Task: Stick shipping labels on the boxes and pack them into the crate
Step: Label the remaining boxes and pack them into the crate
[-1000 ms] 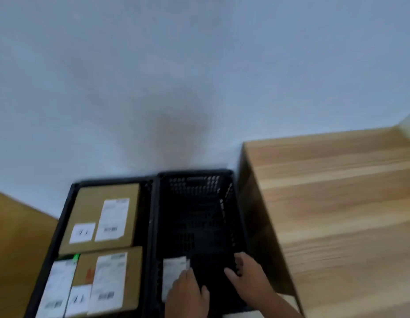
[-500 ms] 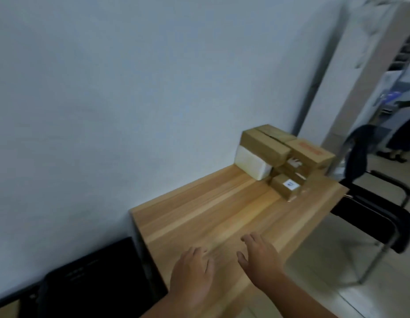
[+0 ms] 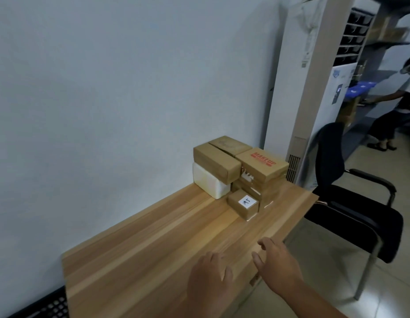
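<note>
Boxes stacked table far end; L hand, R hand fingers relaxed, slightly spread, empty.

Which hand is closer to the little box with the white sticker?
Right. The right hand is out over the table, short of the little box; the left hand is farther back. Neither touches it.
</note>
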{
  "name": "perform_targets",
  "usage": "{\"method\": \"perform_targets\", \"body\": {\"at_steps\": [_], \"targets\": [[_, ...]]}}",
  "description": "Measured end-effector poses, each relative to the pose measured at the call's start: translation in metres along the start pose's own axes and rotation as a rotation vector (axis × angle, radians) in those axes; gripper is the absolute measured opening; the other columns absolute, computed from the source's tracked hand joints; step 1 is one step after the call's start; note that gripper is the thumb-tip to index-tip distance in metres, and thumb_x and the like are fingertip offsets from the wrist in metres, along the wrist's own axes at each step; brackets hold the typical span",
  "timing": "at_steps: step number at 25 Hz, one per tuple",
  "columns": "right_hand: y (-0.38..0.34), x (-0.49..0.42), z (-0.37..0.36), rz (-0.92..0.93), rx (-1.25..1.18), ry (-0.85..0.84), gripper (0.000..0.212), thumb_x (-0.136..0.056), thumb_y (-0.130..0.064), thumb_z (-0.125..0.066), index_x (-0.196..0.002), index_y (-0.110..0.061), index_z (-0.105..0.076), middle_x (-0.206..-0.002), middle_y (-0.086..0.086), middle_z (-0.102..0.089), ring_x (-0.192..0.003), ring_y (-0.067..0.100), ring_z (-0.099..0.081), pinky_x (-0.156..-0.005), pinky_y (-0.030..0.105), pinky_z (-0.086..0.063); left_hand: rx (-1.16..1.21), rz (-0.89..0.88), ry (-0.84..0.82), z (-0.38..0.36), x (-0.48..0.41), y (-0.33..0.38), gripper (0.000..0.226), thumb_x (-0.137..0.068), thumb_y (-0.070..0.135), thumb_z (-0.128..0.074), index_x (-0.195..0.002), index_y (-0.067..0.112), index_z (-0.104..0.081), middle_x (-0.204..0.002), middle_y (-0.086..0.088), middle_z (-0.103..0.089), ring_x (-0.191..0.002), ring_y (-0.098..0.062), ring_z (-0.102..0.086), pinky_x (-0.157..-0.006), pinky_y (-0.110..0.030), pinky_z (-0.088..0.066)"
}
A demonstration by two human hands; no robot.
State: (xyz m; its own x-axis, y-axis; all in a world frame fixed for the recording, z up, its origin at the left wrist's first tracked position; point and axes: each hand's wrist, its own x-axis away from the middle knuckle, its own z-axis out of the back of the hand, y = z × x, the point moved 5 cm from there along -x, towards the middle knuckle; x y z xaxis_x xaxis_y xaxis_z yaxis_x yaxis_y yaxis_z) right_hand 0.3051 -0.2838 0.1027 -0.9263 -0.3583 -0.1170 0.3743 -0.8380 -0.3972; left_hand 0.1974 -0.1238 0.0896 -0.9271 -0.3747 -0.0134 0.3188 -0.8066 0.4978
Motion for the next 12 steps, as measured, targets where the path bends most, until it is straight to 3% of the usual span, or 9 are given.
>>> {"method": "perform_targets", "body": {"at_steps": [12], "targets": [[0.069, -0.195, -0.029, 0.002, 0.015, -0.16, 0.039, -0.097, -0.04, -0.054, -0.134, -0.027, -0.052, -0.132, -0.009, -0.052, -0.125, 0.01, -0.049, -0.098, 0.026, -0.046, 0.002, 0.104, -0.023, -0.075, -0.223, 0.016, 0.047, -0.098, 0.049, -0.043, -0.14, 0.03, -0.049, -0.138, 0.01, -0.054, -0.126, -0.012, -0.052, -0.103, -0.029, -0.04]]}}
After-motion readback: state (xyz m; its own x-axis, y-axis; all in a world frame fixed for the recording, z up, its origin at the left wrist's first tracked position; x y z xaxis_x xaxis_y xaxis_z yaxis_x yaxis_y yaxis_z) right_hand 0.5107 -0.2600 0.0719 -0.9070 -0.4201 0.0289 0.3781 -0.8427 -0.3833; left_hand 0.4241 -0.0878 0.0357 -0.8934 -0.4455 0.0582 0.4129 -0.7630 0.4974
